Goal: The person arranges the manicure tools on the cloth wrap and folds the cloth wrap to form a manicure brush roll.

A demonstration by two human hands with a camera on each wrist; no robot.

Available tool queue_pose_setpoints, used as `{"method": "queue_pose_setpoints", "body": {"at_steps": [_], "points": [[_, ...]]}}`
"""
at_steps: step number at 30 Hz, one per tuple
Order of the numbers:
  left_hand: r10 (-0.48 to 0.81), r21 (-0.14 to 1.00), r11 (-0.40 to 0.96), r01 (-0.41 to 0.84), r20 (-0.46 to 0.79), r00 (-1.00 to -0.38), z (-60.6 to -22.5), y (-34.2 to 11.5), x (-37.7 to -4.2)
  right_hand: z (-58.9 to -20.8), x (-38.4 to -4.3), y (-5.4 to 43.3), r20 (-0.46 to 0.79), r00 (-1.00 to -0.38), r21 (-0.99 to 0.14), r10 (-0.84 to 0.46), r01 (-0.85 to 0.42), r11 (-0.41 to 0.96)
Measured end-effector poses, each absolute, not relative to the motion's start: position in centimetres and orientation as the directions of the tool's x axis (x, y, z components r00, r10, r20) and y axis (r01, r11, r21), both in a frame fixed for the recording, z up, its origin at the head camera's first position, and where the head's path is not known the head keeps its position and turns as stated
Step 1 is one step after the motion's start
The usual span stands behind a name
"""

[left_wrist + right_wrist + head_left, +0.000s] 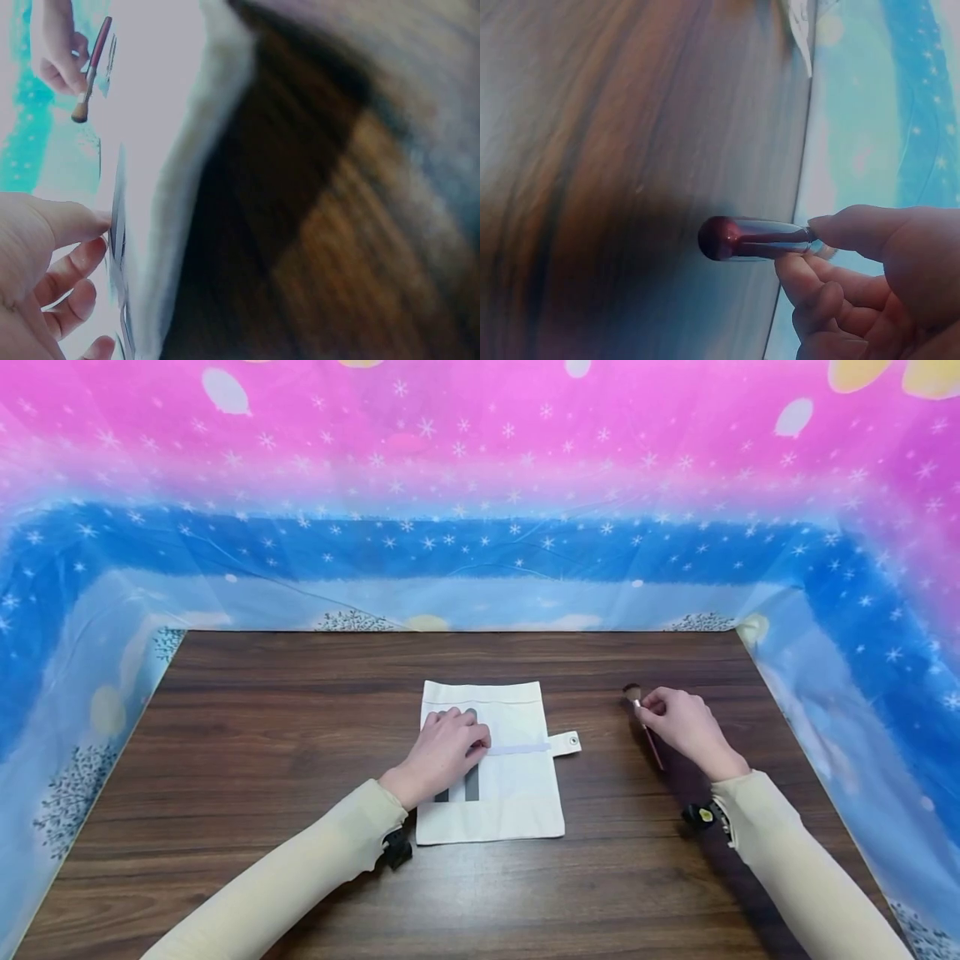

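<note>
One brush (97, 54) outside white pouch (517, 785)

Lying flat at frame centre: off-white rectangular fabric pouch (521, 785), snap tab (566, 743) jutting right. Held aslant right of centre: slim red-handled, brown-bristled brush (654, 747), bristles up-frame.

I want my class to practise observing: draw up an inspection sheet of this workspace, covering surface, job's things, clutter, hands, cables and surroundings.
Surface: dark wood-grain table.
Job's things: white cloth case lying flat, its tab sticking out to the right, with dark strips showing; brush off to its right.
Clutter: nothing seen.
Hands: left hand over the case, its exact hold unclear; right hand pinches the brush near its bristles.
Cables: nothing seen.
Surroundings: pink-and-blue snowflake curtain behind and at both sides.
</note>
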State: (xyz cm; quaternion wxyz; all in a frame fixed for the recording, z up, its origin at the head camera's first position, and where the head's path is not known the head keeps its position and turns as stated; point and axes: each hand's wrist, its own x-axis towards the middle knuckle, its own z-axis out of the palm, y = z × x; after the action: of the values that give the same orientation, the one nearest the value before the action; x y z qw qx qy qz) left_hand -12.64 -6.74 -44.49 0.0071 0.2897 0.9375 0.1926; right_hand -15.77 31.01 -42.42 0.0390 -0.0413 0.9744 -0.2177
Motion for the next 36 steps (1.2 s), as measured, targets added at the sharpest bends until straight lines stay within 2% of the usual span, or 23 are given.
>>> {"method": "queue_pose_setpoints", "body": {"at_steps": [18, 36], "points": [[0.554, 0.364, 0.748, 0.554, 0.117, -0.824, -44.7, -6.7, -12.6, -40.6, -17.0, 26.4, -0.062, -0.986, -0.501, -0.156, -0.105, 0.859], [0.554, 0.360, 0.750, 0.555, 0.117, -0.824, -44.7, -6.7, -12.7, -40.9, -19.0, 21.5, -0.088, -0.976, -0.656, -0.198, -0.093, 0.749]]}}
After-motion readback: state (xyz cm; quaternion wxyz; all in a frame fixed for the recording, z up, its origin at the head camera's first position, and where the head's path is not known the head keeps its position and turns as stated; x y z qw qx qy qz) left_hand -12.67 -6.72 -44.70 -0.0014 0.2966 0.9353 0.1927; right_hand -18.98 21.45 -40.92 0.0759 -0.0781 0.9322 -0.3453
